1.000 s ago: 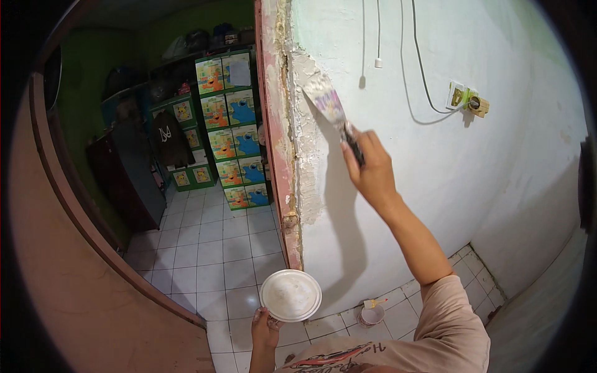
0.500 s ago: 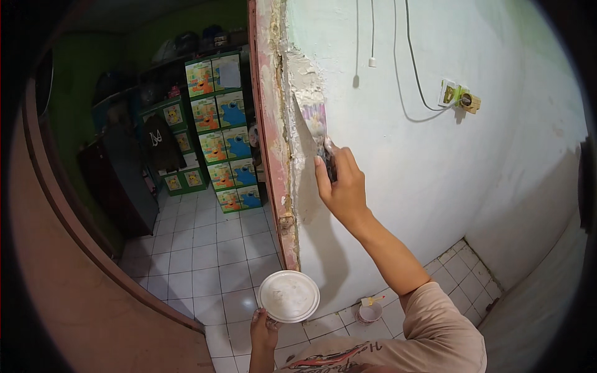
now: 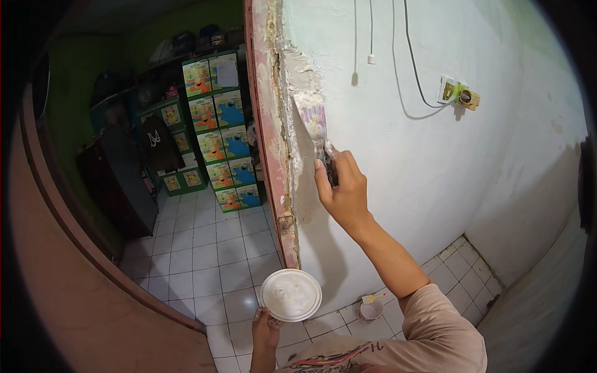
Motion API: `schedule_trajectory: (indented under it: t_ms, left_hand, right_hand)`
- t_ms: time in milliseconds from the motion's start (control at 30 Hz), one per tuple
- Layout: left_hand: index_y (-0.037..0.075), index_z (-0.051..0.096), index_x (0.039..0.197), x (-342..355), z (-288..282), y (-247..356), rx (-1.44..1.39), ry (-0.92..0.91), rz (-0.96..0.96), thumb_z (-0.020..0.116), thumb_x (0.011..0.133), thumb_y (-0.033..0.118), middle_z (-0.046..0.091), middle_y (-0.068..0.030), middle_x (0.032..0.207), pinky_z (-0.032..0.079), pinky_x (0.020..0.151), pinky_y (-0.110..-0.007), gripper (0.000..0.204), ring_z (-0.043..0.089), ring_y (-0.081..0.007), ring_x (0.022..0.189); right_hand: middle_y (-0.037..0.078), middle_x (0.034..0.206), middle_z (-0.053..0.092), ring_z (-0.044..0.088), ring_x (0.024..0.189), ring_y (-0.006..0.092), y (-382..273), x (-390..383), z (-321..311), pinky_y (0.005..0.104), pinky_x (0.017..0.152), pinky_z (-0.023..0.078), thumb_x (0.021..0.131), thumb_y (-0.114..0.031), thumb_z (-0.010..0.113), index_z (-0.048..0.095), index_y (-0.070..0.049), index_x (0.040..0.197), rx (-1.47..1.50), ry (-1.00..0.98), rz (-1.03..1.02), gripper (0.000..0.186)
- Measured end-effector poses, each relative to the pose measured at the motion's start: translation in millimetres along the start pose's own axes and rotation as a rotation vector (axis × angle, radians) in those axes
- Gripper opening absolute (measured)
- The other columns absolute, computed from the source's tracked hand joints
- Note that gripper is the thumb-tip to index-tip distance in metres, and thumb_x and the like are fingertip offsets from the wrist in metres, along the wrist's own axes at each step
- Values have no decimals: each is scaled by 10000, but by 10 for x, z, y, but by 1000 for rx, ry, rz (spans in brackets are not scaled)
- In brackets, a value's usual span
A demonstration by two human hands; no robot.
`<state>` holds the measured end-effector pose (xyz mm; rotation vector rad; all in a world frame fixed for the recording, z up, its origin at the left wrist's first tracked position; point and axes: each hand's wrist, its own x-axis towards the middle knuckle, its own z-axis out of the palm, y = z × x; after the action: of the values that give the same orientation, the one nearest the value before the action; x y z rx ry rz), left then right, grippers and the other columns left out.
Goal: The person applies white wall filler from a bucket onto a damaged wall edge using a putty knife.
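Note:
My right hand (image 3: 346, 186) is closed round the dark handle of a putty knife (image 3: 313, 118). Its wide blade, smeared white, is at a rough patch of whitish filler (image 3: 302, 71) on the wall, right beside the door frame (image 3: 271, 149); whether the whole edge touches, I cannot tell. Low down, my left hand (image 3: 266, 328) grips the rim of a round white lid (image 3: 291, 296), held about level. White paste is smeared over the lid, with a small lump left of its middle. White residue also marks my fingers.
On the tiled floor by the wall stands a small tub (image 3: 370, 309) with a brush (image 3: 373, 299) across its rim. A socket (image 3: 457, 93) with a plug and cable juts from the wall. Through the doorway are stacked patterned drawers (image 3: 225, 143) and a dark cabinet (image 3: 118, 180).
The putty knife's blade shows more of its face and has shifted very slightly on the wall. The lid in my left hand has moved slightly to the right.

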<state>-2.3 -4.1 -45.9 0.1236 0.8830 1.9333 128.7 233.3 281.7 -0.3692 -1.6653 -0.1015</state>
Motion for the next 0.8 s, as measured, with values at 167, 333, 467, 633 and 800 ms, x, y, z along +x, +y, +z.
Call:
schedule_trajectory:
  t_ms: [167, 333, 467, 633, 800]
  left_hand:
    - [53, 492, 1127, 16, -46, -2, 15, -1, -10, 480, 1005, 142, 635, -156, 1102, 551, 889, -519, 152, 653, -303, 1010]
    - [69, 509, 1106, 24, -31, -61, -28, 3, 0, 491, 999, 134, 636, -153, 1120, 558, 861, -512, 128, 650, -304, 1030]
    - [98, 509, 1079, 6, -66, -45, -86, 34, 2, 530, 979, 111, 660, -147, 1070, 604, 780, -517, 103, 690, -303, 923]
    - [78, 507, 1084, -15, -19, -25, -58, 43, 3, 529, 982, 118, 657, -159, 1089, 599, 808, -513, 112, 682, -305, 972]
    - [74, 506, 1101, -47, 1, -48, -46, 27, -6, 516, 987, 124, 640, -156, 1126, 574, 861, -517, 125, 658, -307, 1031]
  right_hand:
    - [145, 819, 537, 567, 551, 295, -6, 303, -1, 374, 467, 462, 898, -93, 653, 589, 55, 1153, -24, 48, -25, 301]
    - [144, 823, 543, 574, 545, 290, 90, -111, 54, 377, 466, 462, 896, -87, 655, 590, 57, 1156, -42, -6, -7, 305]
    - [125, 798, 532, 561, 536, 252, -16, -366, -30, 360, 455, 450, 884, -60, 656, 587, 56, 1165, 39, -44, 58, 312]
    - [129, 816, 531, 540, 522, 256, -64, 96, 84, 353, 453, 448, 880, -69, 665, 583, 51, 1159, 28, 60, -71, 315]
    - [136, 839, 535, 563, 542, 275, -12, 44, 194, 364, 458, 464, 882, -81, 663, 585, 55, 1143, -67, 31, -61, 304]
